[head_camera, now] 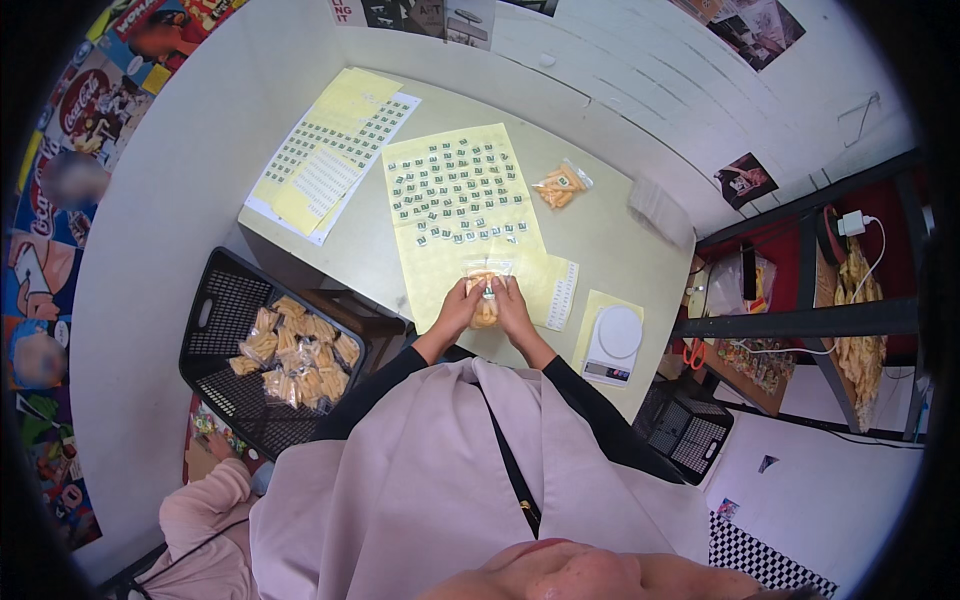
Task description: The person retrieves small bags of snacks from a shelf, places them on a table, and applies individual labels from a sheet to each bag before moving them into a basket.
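Note:
My left hand (459, 309) and my right hand (515, 309) hold a clear plastic bag of pale orange snack sticks (484, 313) between them at the table's near edge. Both thumbs rest on its front, by a round green and white sticker. Under and beyond the bag lies a yellow sheet (416, 281) with rows of round stickers (452, 180). A second snack bag (561, 184), also with a round sticker, lies right of this sheet. Beside my right hand is a strip of small printed labels (561, 300) on yellow backing.
White digital kitchen scale (619, 334) at the table's right. More sticker sheets (330, 142) at the far left. A black plastic crate (217, 300) with many snack bags (300, 352) stands left of the table. Another person's hand (221, 448) is at lower left. Shelving (795, 321) stands right.

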Demonstrator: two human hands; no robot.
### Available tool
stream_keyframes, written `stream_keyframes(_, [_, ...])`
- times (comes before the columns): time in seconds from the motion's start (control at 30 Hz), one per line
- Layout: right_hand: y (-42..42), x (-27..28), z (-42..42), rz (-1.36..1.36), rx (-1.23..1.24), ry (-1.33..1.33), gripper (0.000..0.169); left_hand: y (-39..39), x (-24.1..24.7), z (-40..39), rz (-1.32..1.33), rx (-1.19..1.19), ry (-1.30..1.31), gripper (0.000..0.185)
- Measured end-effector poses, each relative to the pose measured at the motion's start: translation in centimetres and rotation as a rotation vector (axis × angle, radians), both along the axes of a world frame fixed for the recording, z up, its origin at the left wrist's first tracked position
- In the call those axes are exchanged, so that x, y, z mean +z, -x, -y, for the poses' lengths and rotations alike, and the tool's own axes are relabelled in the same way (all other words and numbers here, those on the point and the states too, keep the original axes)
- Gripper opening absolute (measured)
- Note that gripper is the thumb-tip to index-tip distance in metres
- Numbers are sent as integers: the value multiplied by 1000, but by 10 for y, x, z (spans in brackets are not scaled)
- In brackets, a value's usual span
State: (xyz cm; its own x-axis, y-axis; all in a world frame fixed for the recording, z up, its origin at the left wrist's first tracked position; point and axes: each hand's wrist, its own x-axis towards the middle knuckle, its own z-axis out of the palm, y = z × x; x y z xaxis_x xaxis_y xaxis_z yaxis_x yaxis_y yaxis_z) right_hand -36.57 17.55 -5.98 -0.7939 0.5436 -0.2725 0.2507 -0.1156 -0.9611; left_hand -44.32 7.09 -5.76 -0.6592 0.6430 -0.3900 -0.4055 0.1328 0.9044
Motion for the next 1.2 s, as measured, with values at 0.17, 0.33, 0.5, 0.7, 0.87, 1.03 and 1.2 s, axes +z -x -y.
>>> stream_keyframes(0.17, [-4, 8, 5, -87, 131, 140, 40, -2, -6, 2, -94, 103, -6, 33])
stream_keyframes(0.33, [-7, 7, 2, -105, 157, 163, 40, -4, 9, 3, -265, 61, 129, 32])
stream_keyframes(0.5, [-1, 5, 6, -22, 13, 87, 37, -11, 12, 2, -538, 56, 244, 30])
stream_keyframes(0.7, [1, -5, 9, 68, -13, -210, 41, -19, 10, -1, -619, 134, 231, 35])
stream_keyframes(0.87, [-3, -2, 9, 84, -52, -271, 42, -18, 13, 4, -558, 28, 186, 46])
stream_keyframes(1.03, [-5, -9, 8, 58, -91, -199, 42, -17, 7, 5, -542, -74, 73, 53])
stream_keyframes(1.2, [-6, -5, 5, 73, -77, -162, 42, -18, 3, 8, -524, -106, 16, 50])
